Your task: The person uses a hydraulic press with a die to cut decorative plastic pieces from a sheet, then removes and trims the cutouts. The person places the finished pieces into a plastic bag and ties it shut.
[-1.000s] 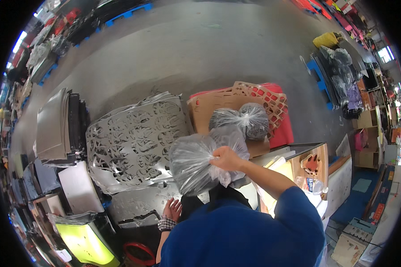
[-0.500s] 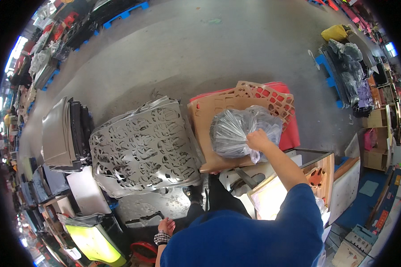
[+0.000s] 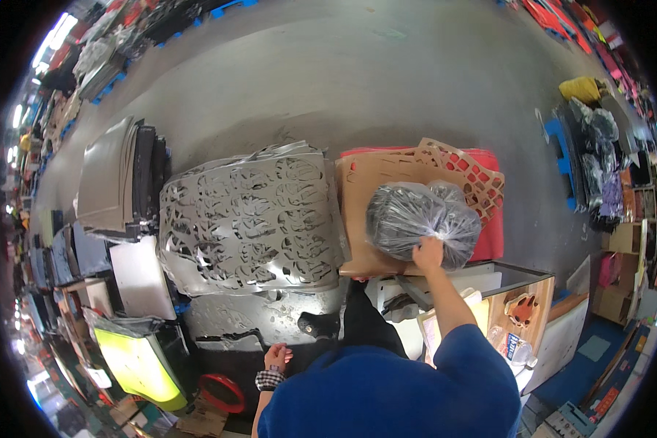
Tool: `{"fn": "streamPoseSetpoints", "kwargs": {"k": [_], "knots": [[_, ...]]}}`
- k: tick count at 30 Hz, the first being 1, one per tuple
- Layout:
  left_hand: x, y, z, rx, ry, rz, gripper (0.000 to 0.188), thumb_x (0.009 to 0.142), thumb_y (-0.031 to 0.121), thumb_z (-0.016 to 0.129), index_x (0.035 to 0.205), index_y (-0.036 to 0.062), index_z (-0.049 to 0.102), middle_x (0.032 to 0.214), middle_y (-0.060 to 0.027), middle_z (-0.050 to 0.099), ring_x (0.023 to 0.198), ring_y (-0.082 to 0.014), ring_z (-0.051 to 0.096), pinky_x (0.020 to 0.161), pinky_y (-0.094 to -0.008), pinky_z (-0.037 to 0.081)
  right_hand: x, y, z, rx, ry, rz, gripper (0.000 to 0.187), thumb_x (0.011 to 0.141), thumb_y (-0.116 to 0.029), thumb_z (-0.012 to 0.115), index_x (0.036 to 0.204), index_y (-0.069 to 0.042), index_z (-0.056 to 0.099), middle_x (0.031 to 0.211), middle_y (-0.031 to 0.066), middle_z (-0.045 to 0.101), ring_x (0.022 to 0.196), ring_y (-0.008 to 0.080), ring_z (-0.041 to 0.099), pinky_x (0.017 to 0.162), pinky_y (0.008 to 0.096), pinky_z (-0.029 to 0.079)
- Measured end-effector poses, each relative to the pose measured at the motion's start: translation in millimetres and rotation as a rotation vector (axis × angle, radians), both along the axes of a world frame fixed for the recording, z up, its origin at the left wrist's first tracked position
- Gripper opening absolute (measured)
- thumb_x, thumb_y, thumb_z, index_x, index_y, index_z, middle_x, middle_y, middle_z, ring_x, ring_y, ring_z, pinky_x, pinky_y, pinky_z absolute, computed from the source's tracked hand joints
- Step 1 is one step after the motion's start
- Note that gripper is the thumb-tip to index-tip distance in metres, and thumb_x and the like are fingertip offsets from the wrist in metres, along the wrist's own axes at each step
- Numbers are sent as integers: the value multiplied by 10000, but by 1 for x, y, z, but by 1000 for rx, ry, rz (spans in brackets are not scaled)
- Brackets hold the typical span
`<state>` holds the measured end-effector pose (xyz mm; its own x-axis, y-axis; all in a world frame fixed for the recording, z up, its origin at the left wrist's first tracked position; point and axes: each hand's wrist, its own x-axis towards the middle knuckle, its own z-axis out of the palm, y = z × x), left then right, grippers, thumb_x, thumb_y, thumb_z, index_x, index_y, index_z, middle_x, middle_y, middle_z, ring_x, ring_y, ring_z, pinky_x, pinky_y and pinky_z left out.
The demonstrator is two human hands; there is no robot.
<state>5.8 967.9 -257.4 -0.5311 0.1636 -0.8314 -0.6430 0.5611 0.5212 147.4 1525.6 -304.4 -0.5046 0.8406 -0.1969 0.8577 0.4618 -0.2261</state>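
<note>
A clear plastic bag (image 3: 398,212) with dark contents lies on a brown sheet (image 3: 355,252), on top of a stack with red sheets (image 3: 493,241). At the bag's gathered neck is my right hand (image 3: 428,253), its fingers closed on the plastic. What fills the bag cannot be made out. Low beside my body hangs my left hand (image 3: 277,357), fingers loosely bent and apart, with nothing in it. To the left of the brown sheet lies a pile of grey sheets (image 3: 248,219) with many cut-out holes.
Grey and black sheets (image 3: 109,175) stand at the far left. A wooden-sided bin (image 3: 540,292) is close on my right, with a plastic bottle (image 3: 520,352) by it. Yellow-green sheet material (image 3: 135,365) and a red ring (image 3: 221,393) sit at the lower left.
My view has shifted, so the piles appear further right. My right hand stays at the bag's neck, now lower against it; the bag looks flatter and darker. The left hand still hangs low.
</note>
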Motion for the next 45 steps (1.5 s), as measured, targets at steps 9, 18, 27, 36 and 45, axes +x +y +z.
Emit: {"fn": "streamPoseSetpoints", "kwargs": {"k": [9,18,27,36,45], "knots": [[35,-110,-35,11,7,189,221,982,179,520,1122,33,609,883,-121,706,711,-195,692,568,-299,551,-81,-211,42,-629,74,523,282,816,-294,629,969,-68,698,934,179,691,927,372,647,833,450,512],[143,-280,-6,4,245,869,184,934,172,572,1037,37,644,787,-99,689,620,-155,637,539,-281,523,-147,-391,57,-587,-238,1271,274,764,-281,671,915,-54,702,969,192,678,935,367,639,816,450,514],[164,-376,-11,-20,25,997,177,935,157,570,1039,27,632,751,-85,662,607,-146,620,534,-279,513,-264,-577,82,-582,-49,1151,221,806,-237,642,986,-111,667,935,168,679,935,386,640,789,497,514],[116,-459,-18,-21,57,815,170,937,142,568,1041,18,620,715,-71,636,593,-137,603,529,-276,503,-323,-731,75,-543,-261,1541,236,751,-115,594,942,-23,696,975,183,692,954,375,653,805,484,523],[100,-526,29,-184,338,961,164,938,127,566,1044,8,608,680,-58,609,580,-129,586,525,-274,492,-372,-872,82,-777,-170,1672,276,835,-272,653,1015,-64,657,904,157,681,835,357,657,719,430,528]]}}
